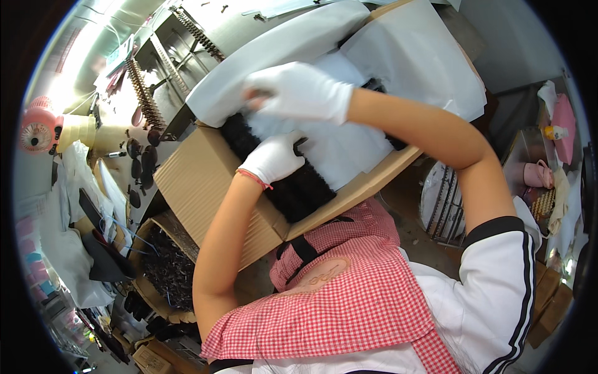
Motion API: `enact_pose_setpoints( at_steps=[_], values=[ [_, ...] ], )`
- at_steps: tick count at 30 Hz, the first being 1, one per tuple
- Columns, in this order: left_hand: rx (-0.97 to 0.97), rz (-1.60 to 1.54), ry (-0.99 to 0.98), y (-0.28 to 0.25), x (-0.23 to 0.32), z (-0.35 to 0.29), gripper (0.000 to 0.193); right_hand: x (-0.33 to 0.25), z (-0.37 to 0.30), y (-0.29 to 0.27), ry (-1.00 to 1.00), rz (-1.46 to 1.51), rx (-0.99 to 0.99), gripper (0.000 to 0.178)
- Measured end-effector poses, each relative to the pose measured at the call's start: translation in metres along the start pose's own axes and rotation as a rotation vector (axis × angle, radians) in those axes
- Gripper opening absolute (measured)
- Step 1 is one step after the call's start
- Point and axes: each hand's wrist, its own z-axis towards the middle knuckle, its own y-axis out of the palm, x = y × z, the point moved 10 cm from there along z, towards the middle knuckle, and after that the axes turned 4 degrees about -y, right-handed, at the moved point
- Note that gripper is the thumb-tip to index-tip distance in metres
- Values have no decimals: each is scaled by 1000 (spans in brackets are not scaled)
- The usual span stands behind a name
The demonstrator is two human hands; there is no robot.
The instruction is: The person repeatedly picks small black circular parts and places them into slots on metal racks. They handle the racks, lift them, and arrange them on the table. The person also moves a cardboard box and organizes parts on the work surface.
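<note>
A cardboard box (205, 181) stands open in front of me, lined with white paper (355, 156). Dense rows of small black parts (305, 193) lie inside along its near left side. My left hand (274, 161), in a white glove, is over these rows. Its fingers are closed, and a small black piece (301, 144) shows at their tips, its kind too small to make out. Across the box reaches my right hand (299, 93), also gloved in white, above the paper. Motion smears its fingers, so whatever they may hold is hidden.
Left of the box, a worktop carries racks of small brown parts (144, 93), several dark oval pieces (148, 163) and a pink fan (40, 129). Below it, a carton (165, 268) is filled with black parts. A wire rack (445, 196) stands at the right.
</note>
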Motion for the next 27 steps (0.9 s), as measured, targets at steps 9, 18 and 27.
enact_pose_setpoints(
  at_steps=[9,18,27],
  values=[
    [279,109,-166,-2,-1,11,49,99,-110,-6,230,-842,-427,35],
    [465,378,-190,3,0,13,23,140,-124,-39,346,-690,-239,11],
    [408,459,-123,12,-2,28,29,144,-126,-25,142,-597,-446,21]
  ],
)
